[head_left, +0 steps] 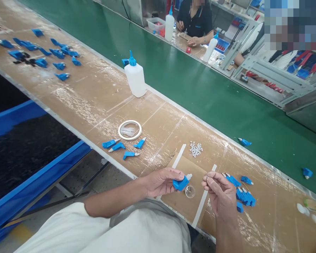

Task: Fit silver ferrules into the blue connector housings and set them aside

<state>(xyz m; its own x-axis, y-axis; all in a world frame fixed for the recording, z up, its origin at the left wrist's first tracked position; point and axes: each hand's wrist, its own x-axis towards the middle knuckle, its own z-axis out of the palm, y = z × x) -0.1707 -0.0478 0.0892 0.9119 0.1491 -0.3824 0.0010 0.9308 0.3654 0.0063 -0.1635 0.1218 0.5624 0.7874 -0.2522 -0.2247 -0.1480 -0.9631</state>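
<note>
The left hand (163, 182) is grasping a blue, angular, plastic-looking piece with a pale grey tip (181, 183), its thumb pressing on top and its fingers curling beneath. The piece is sitting at the fingertips of that grip, above the brown-covered table (158, 154). Its long axis is slanting, with the pale tip pointing up and to the right, outward from the grip and roughly toward the other hand. The right hand (222, 191) is pinching a tiny object (205, 178) between thumb and forefinger, too small to identify.

Just to the right of the left grip, a small, clear, round dish (190, 192) is resting on the table. Beyond both grips, a heap of small silvery-grey pieces (196, 149) is lying. To the right of the right-hand pinch, more blue pieces (245, 196) are lying in a cluster. Beyond the left grip and to its left, a cream-coloured ring of tape (130, 130) is lying flat; pale marks inside it are showing too small to read. Farther beyond, a white plastic bottle with a blue nozzle (136, 80) is standing.
</note>
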